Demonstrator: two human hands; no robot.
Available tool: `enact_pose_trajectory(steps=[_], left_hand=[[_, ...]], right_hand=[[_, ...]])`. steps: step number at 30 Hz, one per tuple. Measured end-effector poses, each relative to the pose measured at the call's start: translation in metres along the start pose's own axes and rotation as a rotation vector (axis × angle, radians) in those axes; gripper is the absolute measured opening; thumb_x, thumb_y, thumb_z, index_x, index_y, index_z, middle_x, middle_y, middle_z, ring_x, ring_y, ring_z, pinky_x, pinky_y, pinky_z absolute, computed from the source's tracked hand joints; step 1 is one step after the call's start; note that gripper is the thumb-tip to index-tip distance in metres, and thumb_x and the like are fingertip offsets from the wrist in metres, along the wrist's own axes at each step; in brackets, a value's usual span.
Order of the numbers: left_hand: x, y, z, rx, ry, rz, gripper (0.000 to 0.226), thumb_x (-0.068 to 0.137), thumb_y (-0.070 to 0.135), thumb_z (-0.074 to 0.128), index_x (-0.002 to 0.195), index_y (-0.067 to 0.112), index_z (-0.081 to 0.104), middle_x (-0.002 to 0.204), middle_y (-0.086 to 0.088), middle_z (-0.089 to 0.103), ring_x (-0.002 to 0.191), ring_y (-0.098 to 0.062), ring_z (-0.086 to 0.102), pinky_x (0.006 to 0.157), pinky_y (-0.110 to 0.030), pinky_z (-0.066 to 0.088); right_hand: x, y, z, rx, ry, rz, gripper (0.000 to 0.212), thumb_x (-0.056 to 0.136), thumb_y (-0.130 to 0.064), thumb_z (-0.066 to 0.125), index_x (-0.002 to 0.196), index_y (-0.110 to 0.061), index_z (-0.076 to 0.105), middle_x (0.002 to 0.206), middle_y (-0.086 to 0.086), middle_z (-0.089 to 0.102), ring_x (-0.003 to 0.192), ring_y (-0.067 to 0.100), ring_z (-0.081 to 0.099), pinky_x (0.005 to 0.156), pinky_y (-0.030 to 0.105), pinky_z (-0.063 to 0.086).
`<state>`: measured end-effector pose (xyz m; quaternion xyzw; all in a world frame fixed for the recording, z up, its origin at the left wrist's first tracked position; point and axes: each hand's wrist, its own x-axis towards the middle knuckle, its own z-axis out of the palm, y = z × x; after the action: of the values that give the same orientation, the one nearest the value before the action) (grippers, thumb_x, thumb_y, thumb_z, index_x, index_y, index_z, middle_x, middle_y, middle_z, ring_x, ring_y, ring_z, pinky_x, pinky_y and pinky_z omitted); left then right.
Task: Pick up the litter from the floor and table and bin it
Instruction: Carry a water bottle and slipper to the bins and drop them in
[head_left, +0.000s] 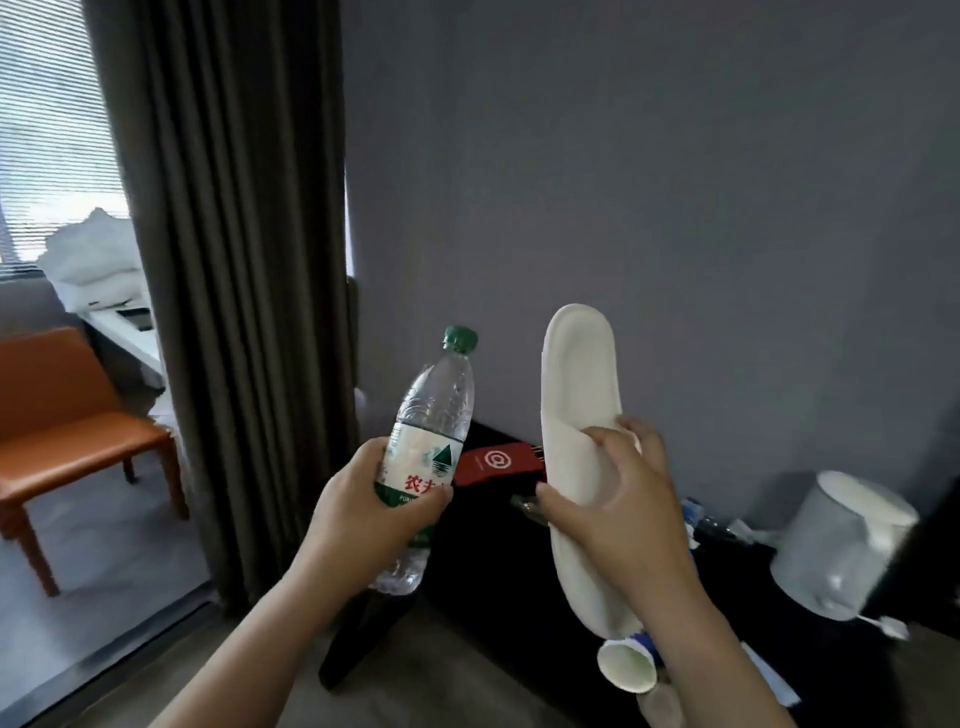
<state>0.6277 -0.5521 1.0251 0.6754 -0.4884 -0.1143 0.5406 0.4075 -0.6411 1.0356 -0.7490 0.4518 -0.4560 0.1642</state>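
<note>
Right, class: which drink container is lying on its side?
The white paper cup below the white slipper, its open mouth facing the camera. The green-capped water bottle is gripped, cap up, by the left hand.

A plain grey wall (675, 182) fills the right. Left of it a dark pleated curtain (234, 260) hangs down to the brownish floor (249, 675). Beyond the curtain, daylight comes through a window (52, 130) with blinds, and an orange chair (67, 415) stands near it. A black table (467, 571) stands against the wall.
</note>
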Motion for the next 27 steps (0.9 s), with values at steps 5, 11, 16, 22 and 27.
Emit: enact_pose_trajectory(steps=[5,11,16,22,27], left_hand=[[-0.032,0.027,0.040,-0.112,-0.170,0.065,0.036,0.060,0.050,0.078,0.088,0.045,0.056,0.085,0.030,0.064,0.072,0.008,0.062,0.053,-0.013,0.044],[-0.089,0.102,0.121,-0.225,-0.448,0.172,0.034,0.064,0.040,0.082,0.087,0.035,0.058,0.079,0.029,0.064,0.073,0.015,0.058,0.052,0.000,0.039],[-0.150,0.168,0.184,-0.309,-0.649,0.245,0.034,0.064,0.041,0.081,0.088,0.034,0.058,0.081,0.028,0.065,0.071,0.013,0.060,0.048,-0.008,0.043],[-0.260,0.273,0.277,-0.438,-0.868,0.358,0.035,0.064,0.043,0.080,0.091,0.040,0.058,0.085,0.032,0.065,0.073,0.010,0.062,0.051,-0.009,0.043],[-0.378,0.354,0.346,-0.524,-1.055,0.405,0.040,0.065,0.041,0.081,0.098,0.039,0.058,0.083,0.020,0.069,0.073,0.011,0.061,0.055,-0.015,0.043]], right_hand=[[-0.061,0.003,-0.067,-0.181,0.138,0.084,0.073,0.054,-0.069,0.060,0.121,-0.041,0.049,0.140,-0.027,0.021,0.125,0.008,0.038,0.099,0.032,0.042],[-0.139,0.025,-0.178,-0.382,0.304,0.248,0.073,0.057,-0.065,0.059,0.123,-0.035,0.050,0.143,-0.021,0.021,0.130,0.013,0.036,0.102,0.038,0.041],[-0.205,0.047,-0.273,-0.459,0.475,0.382,0.070,0.055,-0.066,0.059,0.118,-0.036,0.053,0.140,-0.021,0.025,0.125,0.013,0.041,0.096,0.038,0.045],[-0.296,0.072,-0.406,-0.612,0.689,0.487,0.064,0.055,-0.065,0.058,0.113,-0.038,0.057,0.139,-0.021,0.031,0.124,0.015,0.043,0.095,0.038,0.044],[-0.387,0.082,-0.521,-0.754,0.821,0.603,0.065,0.056,-0.066,0.057,0.116,-0.039,0.056,0.141,-0.020,0.031,0.125,0.014,0.042,0.095,0.041,0.045]])
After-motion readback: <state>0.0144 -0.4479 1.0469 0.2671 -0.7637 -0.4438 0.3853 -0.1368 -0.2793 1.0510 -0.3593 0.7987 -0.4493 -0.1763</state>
